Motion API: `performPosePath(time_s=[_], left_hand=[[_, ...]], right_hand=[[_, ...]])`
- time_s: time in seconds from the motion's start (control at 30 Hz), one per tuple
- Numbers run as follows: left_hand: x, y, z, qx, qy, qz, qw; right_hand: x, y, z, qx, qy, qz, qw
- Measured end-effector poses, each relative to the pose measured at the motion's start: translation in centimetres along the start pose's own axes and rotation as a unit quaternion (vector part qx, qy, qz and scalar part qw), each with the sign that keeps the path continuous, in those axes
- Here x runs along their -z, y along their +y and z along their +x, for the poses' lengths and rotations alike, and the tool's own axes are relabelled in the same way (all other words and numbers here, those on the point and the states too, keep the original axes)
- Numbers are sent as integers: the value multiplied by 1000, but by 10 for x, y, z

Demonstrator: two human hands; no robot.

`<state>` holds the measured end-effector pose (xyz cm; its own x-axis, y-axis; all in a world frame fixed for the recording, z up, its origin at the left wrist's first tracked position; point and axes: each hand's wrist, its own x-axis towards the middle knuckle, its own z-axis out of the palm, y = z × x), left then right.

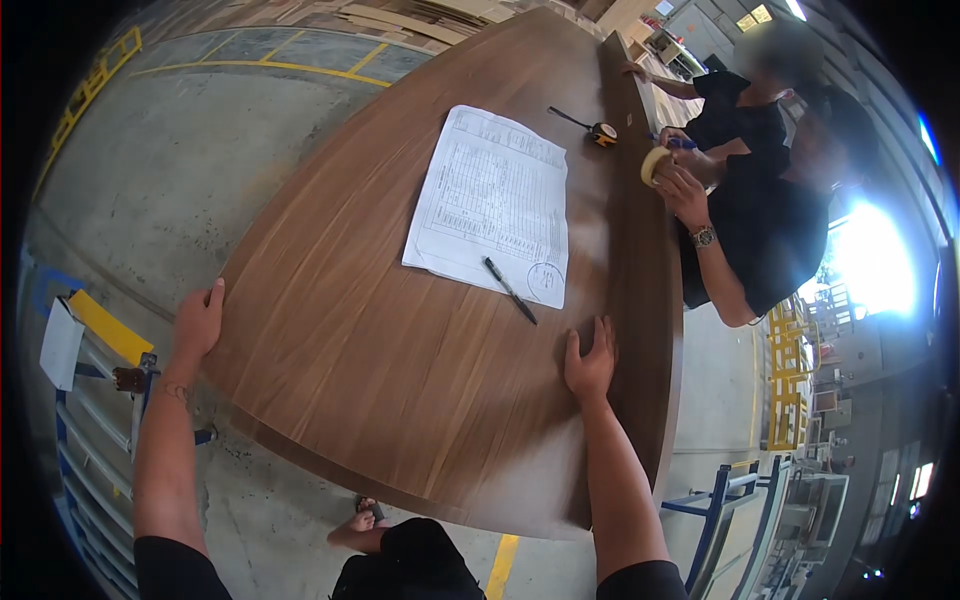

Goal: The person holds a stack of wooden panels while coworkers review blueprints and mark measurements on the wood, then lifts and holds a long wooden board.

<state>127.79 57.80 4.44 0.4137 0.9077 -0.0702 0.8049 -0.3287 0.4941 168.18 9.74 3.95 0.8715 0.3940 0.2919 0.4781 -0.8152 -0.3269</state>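
A large brown wood-grain panel (370, 370) lies flat in front of me. My left hand (203, 315) grips its left edge, thumb near the top face and the other fingers largely hidden. On the right part of the panel rests my right hand (592, 360), open, thumb apart from the fingers, beside a raised wooden board (645, 300) along that side. Printed sheets (490, 200) with a round stamp lie on the panel. A dark pen (510, 290) lies across their lower edge. Farther back is a black and orange tape measure (603, 134).
Beyond the raised board stand two people in dark shirts; the nearer person's hands (685, 190) hold a roll of tape (653, 165). A blue-framed roller rack (95, 430) stands at left. Blue frames (720, 510) and yellow racks (787, 380) are at right.
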Motion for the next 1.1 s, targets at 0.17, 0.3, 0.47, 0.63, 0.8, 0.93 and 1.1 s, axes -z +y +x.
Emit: performPosePath(time_s=[0.17,0.3,0.47,0.63,0.8,0.93,1.1], left_hand=[[-4,-5,1,-7,7,7,1000],[-1,-4,5,22,10,17,1000],[-14,-17,12,14,11,-3,1000],[-11,-18,7,15,9,-7,1000],[-24,-32,17,6,-18,-56,998],[-27,-39,19,-10,32,-35,999],[-20,-33,16,2,-21,-35,999]], right_hand=[[1,2,-5,-1,5,-5,1000],[-1,-1,4,18,13,-4,1000],[-2,3,6,46,14,-20,999],[-3,5,2,35,-7,4,999],[0,10,0,33,-22,3,999],[-6,7,4,28,-21,1,999],[-3,10,-1,35,-16,-10,999]])
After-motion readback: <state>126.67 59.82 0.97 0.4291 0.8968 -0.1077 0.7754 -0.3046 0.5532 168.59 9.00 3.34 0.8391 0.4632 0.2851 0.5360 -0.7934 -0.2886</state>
